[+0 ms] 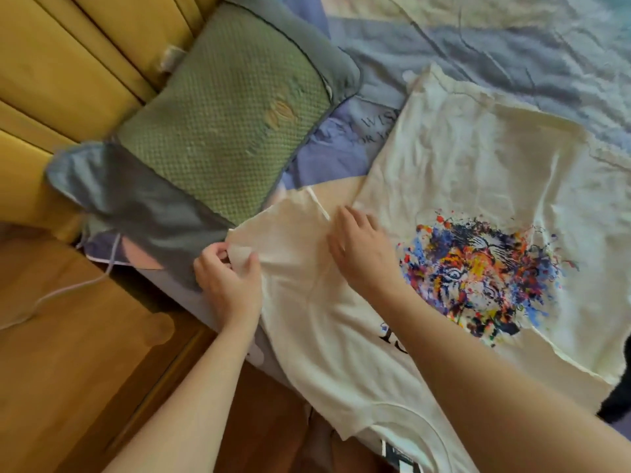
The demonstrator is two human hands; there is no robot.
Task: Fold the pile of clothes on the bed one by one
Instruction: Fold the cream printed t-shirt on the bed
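On the blue-and-lilac patterned bed cover [478, 46], spread flat: a cream cotton T-shirt with a multicoloured paint-splatter tiger face printed on the chest [461, 186]. Wrinkled all over, print side up, neckline [406, 438] at the near bed edge, hem far away toward the upper middle. Long axis running from the near edge diagonally up and away across the bed. Short sleeve [290, 227] sticking out to the left toward the green waffle-textured pillow with grey fabric borders [222, 131], its tip lying against the pillow's grey edge. Pinching the sleeve's corner between thumb and curled fingers: left hand [227, 278], at the bed's edge. Resting flat on the cloth where sleeve joins body, fingers straight and slightly spread, gripping nothing: right hand [362, 254]. Lower part of the shirt draping over the near edge above the brown wooden floor [85, 353]. Behind the pillow, a yellow padded headboard [51, 80]. Trailing over the floor, a thin white cable [68, 288].
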